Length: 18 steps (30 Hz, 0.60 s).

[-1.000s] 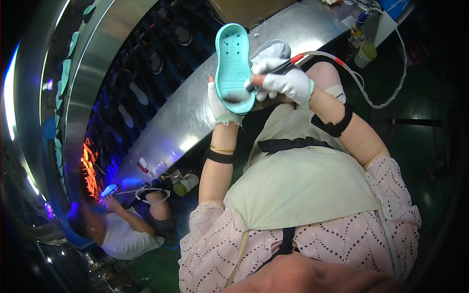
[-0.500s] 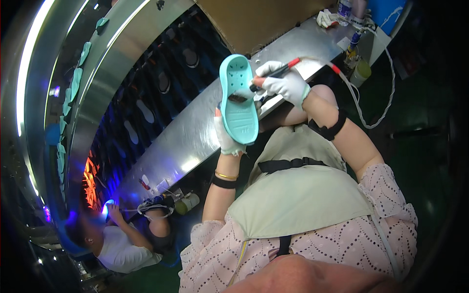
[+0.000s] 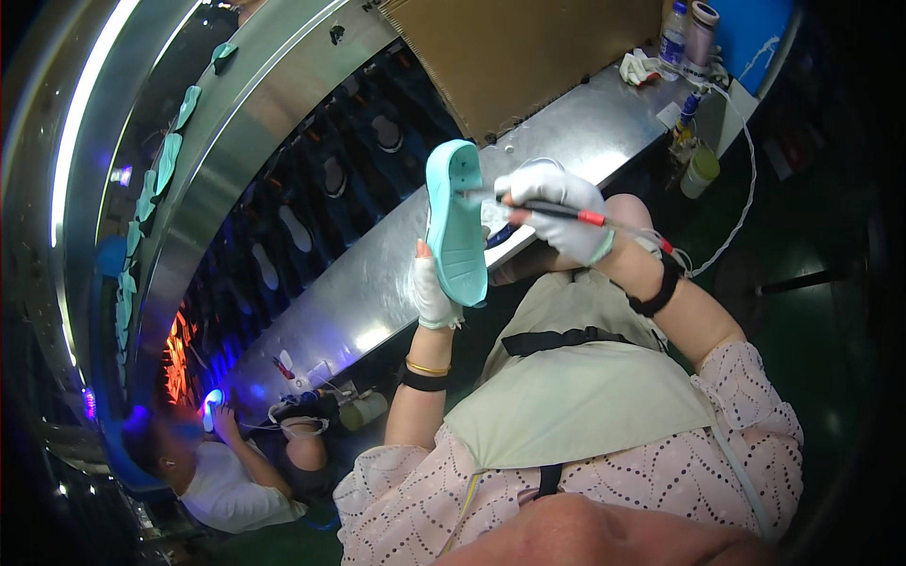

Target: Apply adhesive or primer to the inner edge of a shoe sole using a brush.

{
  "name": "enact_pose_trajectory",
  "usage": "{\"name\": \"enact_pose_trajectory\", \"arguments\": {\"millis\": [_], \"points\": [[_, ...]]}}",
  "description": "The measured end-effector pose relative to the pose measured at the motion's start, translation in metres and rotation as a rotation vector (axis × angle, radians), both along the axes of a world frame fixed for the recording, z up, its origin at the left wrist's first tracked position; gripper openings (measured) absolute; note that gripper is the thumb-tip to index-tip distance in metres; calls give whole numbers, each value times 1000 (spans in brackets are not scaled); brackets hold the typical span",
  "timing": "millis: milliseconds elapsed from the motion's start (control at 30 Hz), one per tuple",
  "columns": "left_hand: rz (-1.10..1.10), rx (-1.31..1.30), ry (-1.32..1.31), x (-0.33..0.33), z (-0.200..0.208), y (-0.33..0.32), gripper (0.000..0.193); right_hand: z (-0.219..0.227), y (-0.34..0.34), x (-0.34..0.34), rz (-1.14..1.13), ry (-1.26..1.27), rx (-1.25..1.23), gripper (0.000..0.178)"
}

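Observation:
In my gloved left hand (image 3: pixel 434 294) is a turquoise shoe sole (image 3: pixel 458 241), gripped by its lower end and stood on its length, tilted so that its edge shows. My gloved right hand (image 3: pixel 571 208), its fingertips bare, is closed round a brush (image 3: pixel 552 208) with a dark handle, a red band and a thin hose at the back end. The brush's blurred tip reaches the inner face of the sole near its upper half. Whether it touches there I cannot tell.
A long metal ledge (image 3: pixel 377 283) runs beside a conveyor carrying several pale soles (image 3: pixel 294 228). Turquoise pieces (image 3: pixel 168 162) line an upper rack. Cardboard (image 3: pixel 528 66), a bottle (image 3: pixel 673 40), a tumbler (image 3: pixel 700 36) and a yellowish container (image 3: pixel 698 173) stand beyond. A co-worker (image 3: pixel 236 486) sits at left.
The sole has come lower and turned more edge-on. My right hand has dropped with the brush, whose tip has drawn from the sole's middle toward its right edge. The whole view has shifted slightly.

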<state>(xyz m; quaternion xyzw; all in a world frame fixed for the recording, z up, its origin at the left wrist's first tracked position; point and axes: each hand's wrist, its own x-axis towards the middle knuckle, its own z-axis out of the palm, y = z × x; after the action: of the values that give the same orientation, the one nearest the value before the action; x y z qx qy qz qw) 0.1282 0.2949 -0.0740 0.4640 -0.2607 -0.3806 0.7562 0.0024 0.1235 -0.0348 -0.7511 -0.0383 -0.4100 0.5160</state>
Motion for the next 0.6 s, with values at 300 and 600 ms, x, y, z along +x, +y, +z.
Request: {"name": "enact_pose_trajectory", "arguments": {"millis": [300, 600], "points": [[93, -112, -108, 40, 54, 8, 72, 18, -9, -9, -18, 18, -179, 17], [-104, -346, -192, 217, 260, -75, 55, -4, -16, -25, 10, 2, 290, 20]]}}
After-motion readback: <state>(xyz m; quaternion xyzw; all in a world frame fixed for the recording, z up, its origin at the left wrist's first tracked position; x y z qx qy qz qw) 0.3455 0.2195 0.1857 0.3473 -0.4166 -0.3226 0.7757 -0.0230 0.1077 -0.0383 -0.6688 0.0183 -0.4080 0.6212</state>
